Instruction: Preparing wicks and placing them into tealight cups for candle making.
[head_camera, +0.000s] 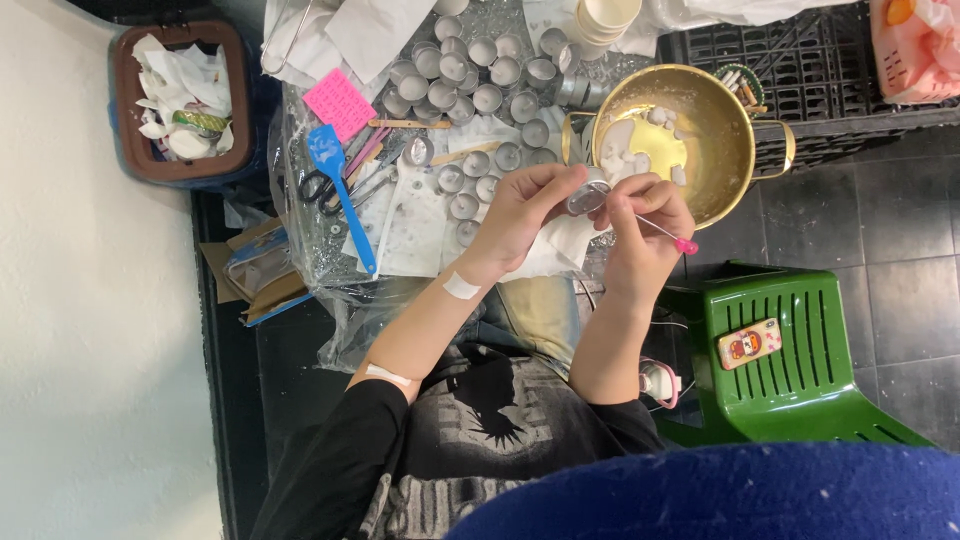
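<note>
Silvery tealight cup (585, 197) sits pinched in the left hand (525, 215), right over the gold bowl's (735, 150) near rim. Right hand (640, 225) grips a pink-tipped pin (672, 238), seemingly scraping wax out; next needs careful prying.

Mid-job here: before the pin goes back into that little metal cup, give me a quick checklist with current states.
1. Cup held: left hand grips the small metal cup by its side. Ok.
2. Tool held: right hand pinches the pink-headed pin. Ok.
3. Pin tip inside the cup: hidden by fingers. Cannot tell.
4. Catch vessel: gold bowl, with white pieces in it, sits just beyond the hands. Ok.
5. Lap cover: white paper lies under the hands. Ok.
6. Cup contents: opening not visible. Cannot tell.
</note>
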